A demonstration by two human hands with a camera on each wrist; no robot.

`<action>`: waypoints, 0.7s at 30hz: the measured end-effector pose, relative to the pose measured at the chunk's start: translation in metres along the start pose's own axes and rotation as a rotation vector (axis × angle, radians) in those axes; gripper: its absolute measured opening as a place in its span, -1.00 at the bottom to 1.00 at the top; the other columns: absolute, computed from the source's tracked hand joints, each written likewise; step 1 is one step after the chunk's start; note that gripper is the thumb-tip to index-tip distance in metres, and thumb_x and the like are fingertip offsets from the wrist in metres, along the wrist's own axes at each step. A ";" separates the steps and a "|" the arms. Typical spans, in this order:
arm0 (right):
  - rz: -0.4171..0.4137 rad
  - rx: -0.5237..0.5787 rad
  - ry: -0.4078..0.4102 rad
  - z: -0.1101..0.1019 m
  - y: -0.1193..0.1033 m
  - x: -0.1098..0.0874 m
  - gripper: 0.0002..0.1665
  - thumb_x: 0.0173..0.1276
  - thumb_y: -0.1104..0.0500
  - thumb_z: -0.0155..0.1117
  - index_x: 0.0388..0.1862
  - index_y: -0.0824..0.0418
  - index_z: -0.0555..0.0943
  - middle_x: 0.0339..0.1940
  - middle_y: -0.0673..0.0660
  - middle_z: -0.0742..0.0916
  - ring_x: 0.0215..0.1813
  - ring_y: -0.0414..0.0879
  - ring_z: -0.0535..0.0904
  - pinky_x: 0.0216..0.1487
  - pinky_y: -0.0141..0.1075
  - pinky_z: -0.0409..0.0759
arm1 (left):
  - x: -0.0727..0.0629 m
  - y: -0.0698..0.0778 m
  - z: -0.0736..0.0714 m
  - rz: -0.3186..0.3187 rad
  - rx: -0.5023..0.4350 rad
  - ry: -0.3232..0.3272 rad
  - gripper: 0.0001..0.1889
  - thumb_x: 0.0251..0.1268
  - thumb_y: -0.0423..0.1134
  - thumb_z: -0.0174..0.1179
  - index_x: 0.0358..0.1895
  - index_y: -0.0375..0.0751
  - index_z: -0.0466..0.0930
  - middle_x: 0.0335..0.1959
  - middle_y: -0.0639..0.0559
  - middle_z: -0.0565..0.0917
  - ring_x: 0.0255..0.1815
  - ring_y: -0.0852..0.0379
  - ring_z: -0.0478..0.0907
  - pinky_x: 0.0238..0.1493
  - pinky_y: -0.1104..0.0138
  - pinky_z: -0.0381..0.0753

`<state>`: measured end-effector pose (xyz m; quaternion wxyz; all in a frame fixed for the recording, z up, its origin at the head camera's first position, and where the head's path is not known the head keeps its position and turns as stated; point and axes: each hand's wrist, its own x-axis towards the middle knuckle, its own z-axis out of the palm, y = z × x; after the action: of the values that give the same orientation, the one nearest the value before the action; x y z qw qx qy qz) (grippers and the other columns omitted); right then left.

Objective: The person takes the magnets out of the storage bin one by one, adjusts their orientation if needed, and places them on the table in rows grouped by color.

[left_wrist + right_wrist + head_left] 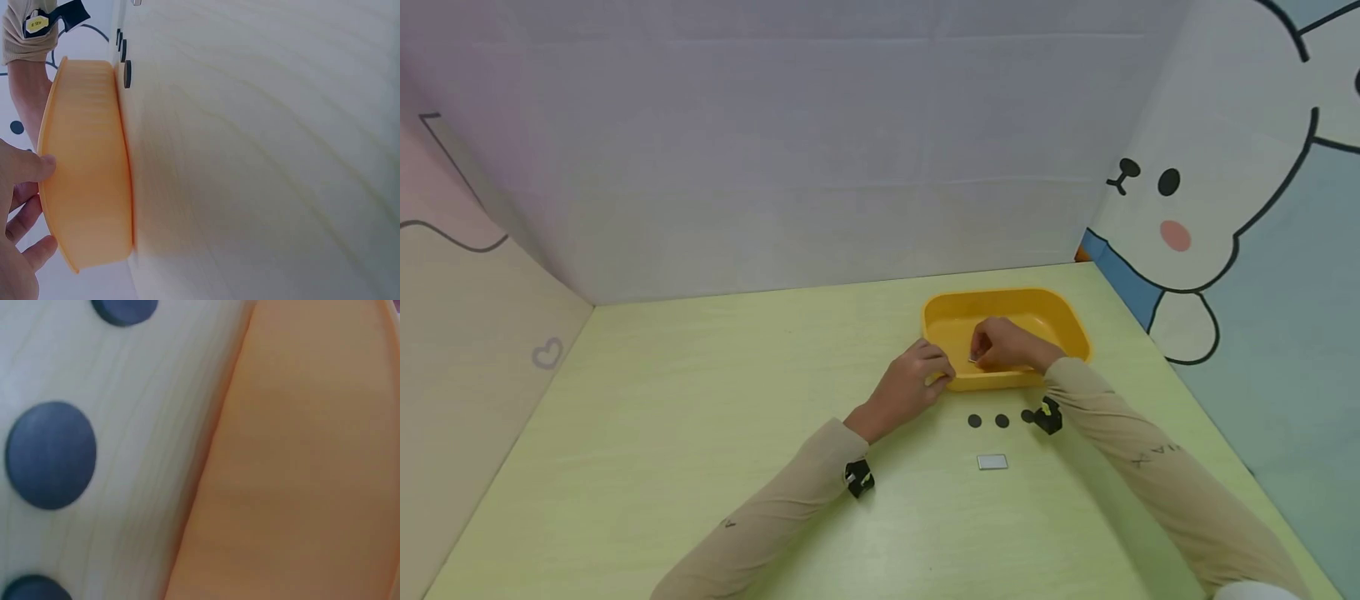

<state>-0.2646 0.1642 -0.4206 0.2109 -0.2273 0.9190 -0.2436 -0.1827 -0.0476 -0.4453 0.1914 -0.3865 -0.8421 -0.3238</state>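
A yellow plastic tray stands toward the back right of the table. At its near left corner my left hand holds the rim; in the left wrist view the thumb lies against the tray's outer wall. My right hand reaches over the near rim into the tray, its fingertips pinching a small, light, shiny piece low inside. The fingers hide most of that piece, so its kind is unclear. In the right wrist view only the tray's outer wall and dark discs show, not the hand.
Three flat black discs lie in a row before the tray, the rightmost beside the right wrist's camera. Nearer me is a small whitish rectangular plate with a dark edge. Printed walls border the pale table behind and at both sides.
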 end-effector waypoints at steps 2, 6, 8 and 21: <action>-0.015 -0.003 0.002 0.000 0.001 -0.001 -0.85 0.09 0.40 0.35 -0.34 0.32 0.58 -0.41 0.11 0.61 -0.36 -0.04 0.45 -0.26 -0.27 0.49 | 0.000 -0.001 0.001 0.004 0.005 0.008 -0.97 0.11 -0.37 0.34 -0.38 -0.23 0.70 -0.30 0.06 0.64 -0.17 0.14 0.46 -0.03 0.41 0.47; -0.057 -0.005 -0.004 0.000 0.006 -0.003 -0.91 0.12 0.40 0.33 -0.37 0.33 0.61 -0.44 0.09 0.62 -0.38 -0.07 0.47 -0.27 -0.28 0.50 | -0.001 -0.002 0.002 0.012 0.008 0.018 -0.97 0.10 -0.38 0.35 -0.39 -0.22 0.69 -0.30 0.06 0.64 -0.18 0.14 0.46 -0.03 0.42 0.47; -0.070 -0.017 -0.001 -0.001 0.009 -0.005 -0.95 0.16 0.37 0.33 -0.38 0.33 0.62 -0.44 0.07 0.64 -0.39 -0.09 0.48 -0.27 -0.29 0.51 | 0.000 -0.002 0.002 0.013 0.007 0.012 -0.98 0.12 -0.36 0.33 -0.38 -0.23 0.69 -0.30 0.06 0.64 -0.17 0.14 0.45 -0.03 0.42 0.46; -0.013 0.050 0.077 -0.018 0.003 -0.021 -0.93 0.17 0.42 0.32 -0.33 0.37 0.66 -0.47 0.12 0.67 -0.57 -0.04 0.50 -0.49 -0.29 0.55 | -0.001 -0.003 0.002 0.008 0.001 0.024 -0.93 0.06 -0.40 0.37 -0.38 -0.19 0.69 -0.31 0.07 0.64 -0.17 0.15 0.45 -0.03 0.40 0.48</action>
<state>-0.2571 0.1839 -0.4020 0.1795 -0.2182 0.9186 -0.2763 -0.1843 -0.0479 -0.4485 0.2028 -0.3859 -0.8384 -0.3272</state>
